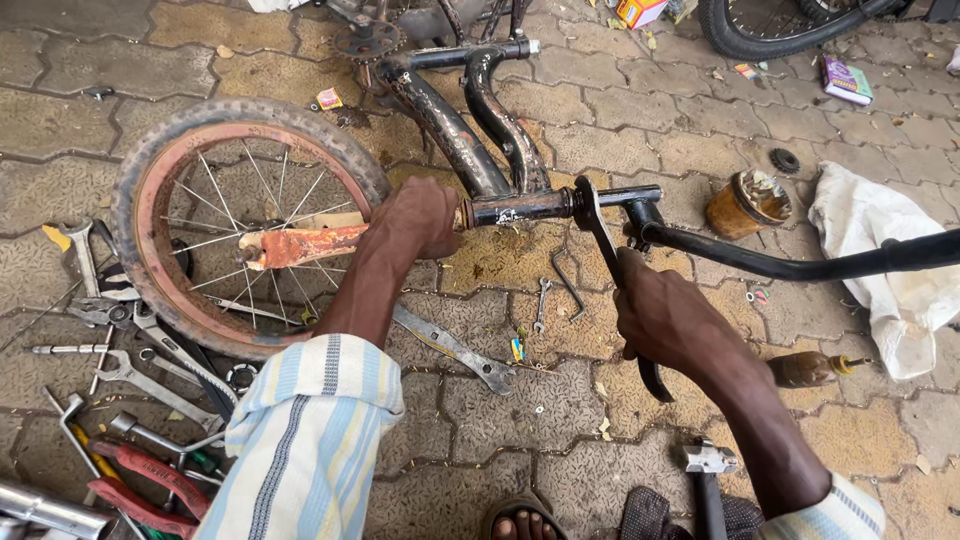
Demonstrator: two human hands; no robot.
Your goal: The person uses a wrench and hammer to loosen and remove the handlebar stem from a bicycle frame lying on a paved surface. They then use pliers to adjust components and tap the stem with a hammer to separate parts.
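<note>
The left hand [418, 218] is clamped in a fist around the top of the rusty orange fork [300, 245], right where it meets the black head tube [520, 207] of the bicycle frame [470, 120] lying on the paving. The right hand [668, 315] is wrapped tight around the handle of a long dark wrench [612, 262], whose head sits on the head tube just beside the black handlebar [800, 265]. The wheel [240, 220] lies flat at the left, the fork blade across its spokes. Spanners [150, 375] and red pliers [150, 485] are strewn at lower left; a flat spanner [455, 350] lies between the arms. A tin [745, 203] stands near a white cloth [880, 260].
</note>
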